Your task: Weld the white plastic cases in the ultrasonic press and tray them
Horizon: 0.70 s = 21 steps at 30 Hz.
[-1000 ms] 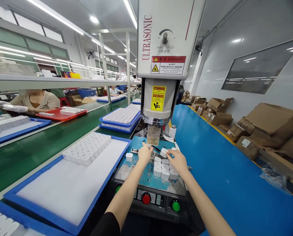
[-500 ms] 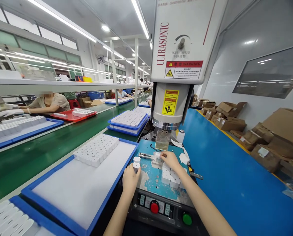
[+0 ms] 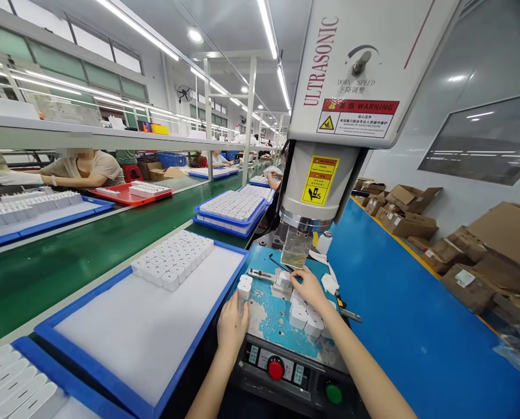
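Blue plate [image 3: 266,319]: left fingers [image 3: 235,304] grip a white casing [image 3: 244,288], right fingers [image 3: 296,279] pinch another [image 3: 284,277].

Beneath the white ultrasonic welder [image 3: 351,87], the left hand [image 3: 231,327] grips a small white plastic casing [image 3: 243,290] while the right hand [image 3: 307,288] touches a second casing [image 3: 283,277] in the metal fixture [image 3: 260,273].

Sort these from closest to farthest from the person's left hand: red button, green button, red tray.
From the left hand, which grips a white part:
1. Red button, just right of it on the front panel.
2. Green button, farther right on that panel.
3. Red tray, far left across the green belt.
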Tool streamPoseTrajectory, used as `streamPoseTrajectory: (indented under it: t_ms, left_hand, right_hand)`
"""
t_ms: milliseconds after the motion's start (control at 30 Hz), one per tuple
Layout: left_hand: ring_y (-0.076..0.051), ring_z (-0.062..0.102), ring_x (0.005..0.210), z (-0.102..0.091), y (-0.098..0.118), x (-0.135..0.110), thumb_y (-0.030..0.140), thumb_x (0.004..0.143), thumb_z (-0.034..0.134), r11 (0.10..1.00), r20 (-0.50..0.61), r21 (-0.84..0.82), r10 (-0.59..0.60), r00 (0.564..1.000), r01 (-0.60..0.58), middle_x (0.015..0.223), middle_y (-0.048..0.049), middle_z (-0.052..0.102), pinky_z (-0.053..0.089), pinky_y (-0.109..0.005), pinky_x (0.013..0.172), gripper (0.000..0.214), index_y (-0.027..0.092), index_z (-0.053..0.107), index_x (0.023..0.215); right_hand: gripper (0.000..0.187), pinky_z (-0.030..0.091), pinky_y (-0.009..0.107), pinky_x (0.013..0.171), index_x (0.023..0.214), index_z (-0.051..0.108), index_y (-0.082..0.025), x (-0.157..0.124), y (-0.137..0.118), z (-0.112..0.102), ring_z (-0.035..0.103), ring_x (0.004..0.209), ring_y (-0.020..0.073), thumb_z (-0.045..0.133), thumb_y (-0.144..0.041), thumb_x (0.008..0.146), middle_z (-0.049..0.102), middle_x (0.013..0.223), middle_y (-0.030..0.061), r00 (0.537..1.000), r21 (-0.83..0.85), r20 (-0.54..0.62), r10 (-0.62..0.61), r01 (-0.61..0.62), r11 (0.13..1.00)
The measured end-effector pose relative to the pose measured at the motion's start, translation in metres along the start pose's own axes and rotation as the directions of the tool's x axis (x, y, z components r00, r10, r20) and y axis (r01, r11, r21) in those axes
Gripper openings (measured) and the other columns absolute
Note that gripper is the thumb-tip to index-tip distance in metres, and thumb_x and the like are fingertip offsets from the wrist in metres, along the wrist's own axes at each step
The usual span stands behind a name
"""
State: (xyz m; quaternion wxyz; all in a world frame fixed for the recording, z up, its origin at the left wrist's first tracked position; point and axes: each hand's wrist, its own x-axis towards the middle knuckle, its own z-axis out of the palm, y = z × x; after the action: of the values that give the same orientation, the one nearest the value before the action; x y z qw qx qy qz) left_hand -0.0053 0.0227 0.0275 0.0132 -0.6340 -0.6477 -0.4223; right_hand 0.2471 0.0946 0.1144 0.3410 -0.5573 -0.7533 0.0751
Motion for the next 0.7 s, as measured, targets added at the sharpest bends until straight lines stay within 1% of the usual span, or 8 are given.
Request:
streamPoseTrajectory:
  t_ms: [100, 200, 267, 300, 400, 500, 633, 700]
  left_hand:
    - [-0.024, 0.062, 0.106, -0.008, -0.007, -0.014, 0.027, 0.091, 0.04, 0.992, -0.061, -0.027, 0.123, 0.99, -0.125, 0.114, -0.0113, 0.066, 0.051, -0.039, 0.091, 0.036, 0.016, 0.055, 0.122]
    - [-0.022, 0.061, 0.108, -0.015, -0.018, -0.021, 0.023, 0.09, 0.042, 0.96, -0.029, -0.074, 0.27, 0.962, -0.271, 0.114, -0.0085, 0.066, 0.052, -0.038, 0.093, 0.032, 0.02, 0.058, 0.117]
    - [-0.022, 0.06, 0.111, -0.016, -0.026, -0.022, 0.022, 0.088, 0.044, 0.931, 0.006, -0.099, 0.354, 0.935, -0.352, 0.115, -0.0071, 0.066, 0.051, -0.038, 0.095, 0.03, 0.022, 0.061, 0.113]
    - [-0.022, 0.06, 0.112, -0.015, -0.03, -0.022, 0.021, 0.087, 0.044, 0.918, 0.016, -0.108, 0.384, 0.923, -0.381, 0.115, -0.0069, 0.066, 0.051, -0.038, 0.096, 0.029, 0.022, 0.062, 0.11]
    - [-0.022, 0.06, 0.111, -0.009, -0.038, -0.022, 0.019, 0.086, 0.043, 0.899, 0.001, -0.116, 0.426, 0.905, -0.423, 0.114, -0.0071, 0.067, 0.051, -0.038, 0.096, 0.027, 0.022, 0.064, 0.102]
    - [-0.022, 0.061, 0.109, -0.003, -0.04, -0.022, 0.017, 0.085, 0.042, 0.899, -0.037, -0.112, 0.422, 0.906, -0.423, 0.112, -0.0073, 0.068, 0.051, -0.039, 0.095, 0.027, 0.022, 0.064, 0.1]
    - [-0.021, 0.061, 0.109, -0.006, -0.035, -0.021, 0.016, 0.085, 0.043, 0.903, -0.027, -0.123, 0.411, 0.911, -0.411, 0.112, -0.0068, 0.067, 0.05, -0.038, 0.095, 0.024, 0.021, 0.063, 0.098]
    - [-0.021, 0.061, 0.109, -0.01, -0.03, -0.021, 0.017, 0.086, 0.044, 0.911, -0.009, -0.13, 0.393, 0.92, -0.39, 0.11, -0.0063, 0.067, 0.05, -0.036, 0.094, 0.022, 0.022, 0.063, 0.096]
  right_hand:
    - [0.024, 0.049, 0.034, 0.077, 0.08, 0.064, -0.021, -0.028, -0.007, -0.009, 0.06, 0.096, 0.0221, 0.043, -0.031, 0.088, 0.059, 0.106, 0.0095, 0.994, 0.017, -0.111, -0.025, 0.027, 0.999]
    - [0.016, 0.048, 0.037, 0.083, 0.083, 0.061, -0.022, -0.085, -0.012, -0.006, 0.057, 0.1, 0.0233, 0.047, -0.026, 0.087, 0.058, 0.104, 0.0098, 0.945, -0.005, -0.276, -0.175, 0.18, 0.984]
    - [0.01, 0.049, 0.038, 0.079, 0.085, 0.06, -0.023, -0.129, -0.012, 0.004, 0.058, 0.095, 0.024, 0.051, -0.022, 0.083, 0.059, 0.098, 0.0097, 0.917, -0.074, -0.297, -0.268, 0.257, 0.963]
    - [0.008, 0.049, 0.038, 0.075, 0.083, 0.06, -0.023, -0.149, -0.011, 0.011, 0.059, 0.089, 0.0242, 0.053, -0.022, 0.081, 0.059, 0.094, 0.0093, 0.891, -0.124, -0.324, -0.318, 0.293, 0.948]
    - [0.01, 0.049, 0.039, 0.071, 0.084, 0.062, -0.024, -0.188, -0.006, 0.028, 0.059, 0.082, 0.0245, 0.053, -0.021, 0.079, 0.06, 0.088, 0.0092, 0.866, -0.256, -0.312, -0.39, 0.319, 0.913]
    - [0.016, 0.049, 0.04, 0.075, 0.089, 0.064, -0.023, -0.194, -0.006, 0.03, 0.06, 0.085, 0.0245, 0.05, -0.019, 0.081, 0.062, 0.091, 0.01, 0.874, -0.28, -0.271, -0.403, 0.329, 0.902]
    - [0.019, 0.048, 0.036, 0.072, 0.091, 0.063, -0.022, -0.179, -0.011, 0.017, 0.059, 0.081, 0.0211, 0.046, -0.016, 0.085, 0.063, 0.089, 0.008, 0.91, -0.255, -0.204, -0.362, 0.308, 0.917]
    - [0.02, 0.047, 0.036, 0.074, 0.096, 0.063, -0.022, -0.167, -0.015, 0.008, 0.06, 0.084, 0.0212, 0.046, -0.016, 0.086, 0.065, 0.092, 0.0078, 0.922, -0.274, -0.186, -0.341, 0.284, 0.919]
